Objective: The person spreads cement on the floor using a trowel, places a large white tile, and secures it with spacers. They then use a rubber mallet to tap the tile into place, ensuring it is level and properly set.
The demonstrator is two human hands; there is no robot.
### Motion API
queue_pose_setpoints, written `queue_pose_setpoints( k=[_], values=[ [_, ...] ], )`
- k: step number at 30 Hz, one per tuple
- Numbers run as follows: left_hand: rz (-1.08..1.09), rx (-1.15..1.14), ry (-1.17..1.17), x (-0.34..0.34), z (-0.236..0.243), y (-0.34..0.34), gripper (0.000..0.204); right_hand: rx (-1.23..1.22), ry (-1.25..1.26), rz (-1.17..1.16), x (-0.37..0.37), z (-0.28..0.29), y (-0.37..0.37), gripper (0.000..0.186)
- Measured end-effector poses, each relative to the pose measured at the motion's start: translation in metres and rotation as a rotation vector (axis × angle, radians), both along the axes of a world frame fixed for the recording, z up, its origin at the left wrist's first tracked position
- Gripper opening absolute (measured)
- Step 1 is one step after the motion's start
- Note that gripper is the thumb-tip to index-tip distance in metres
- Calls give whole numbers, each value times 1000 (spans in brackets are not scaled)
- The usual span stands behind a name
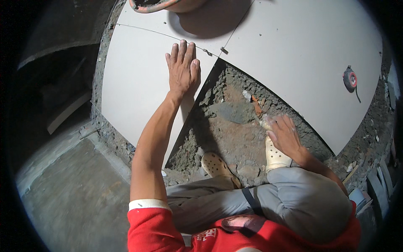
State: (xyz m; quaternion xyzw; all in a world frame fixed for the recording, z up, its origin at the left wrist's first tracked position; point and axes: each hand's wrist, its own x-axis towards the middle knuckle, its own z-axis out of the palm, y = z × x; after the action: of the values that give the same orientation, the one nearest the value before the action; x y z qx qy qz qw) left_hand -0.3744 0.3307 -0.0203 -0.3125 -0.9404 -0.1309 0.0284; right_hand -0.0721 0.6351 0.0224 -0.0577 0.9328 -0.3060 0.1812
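Left hand [181, 70] flat, unclenched on left tile [134, 84]; right hand [285, 133] grasps trowel [230, 113], blade over mortar [240, 80] between tiles. Pressing near the open edge could sink left tile; careless trowel swing could chip right tile [310, 63].

From my head, a wide fisheye camera is facing steeply down at close range, catching my left hand [181, 73], my right hand [285, 134] and the pale tiles [134, 80] ahead.

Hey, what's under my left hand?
A large white tile shows around your left hand; the patch directly beneath the hand is covered and can't be seen.
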Motion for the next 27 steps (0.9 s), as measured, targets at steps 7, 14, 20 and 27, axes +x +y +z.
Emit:
queue_pose_setpoints(
  k=[7, 14, 20, 27],
  values=[
    [34, 12, -7, 3, 1, 6, 61, -62, 65, -17, 0, -2, 0, 53],
    [62, 40, 47, 6, -3, 13, 59, -35, 85, -8, 2, -2, -3, 53],
    [95, 83, 85, 11, -2, 15, 57, -40, 26, -39, 0, 0, -9, 58],
    [73, 143, 43, 12, 5, 13, 51, 48, -56, -13, -8, 3, -16, 56]
  ],
)
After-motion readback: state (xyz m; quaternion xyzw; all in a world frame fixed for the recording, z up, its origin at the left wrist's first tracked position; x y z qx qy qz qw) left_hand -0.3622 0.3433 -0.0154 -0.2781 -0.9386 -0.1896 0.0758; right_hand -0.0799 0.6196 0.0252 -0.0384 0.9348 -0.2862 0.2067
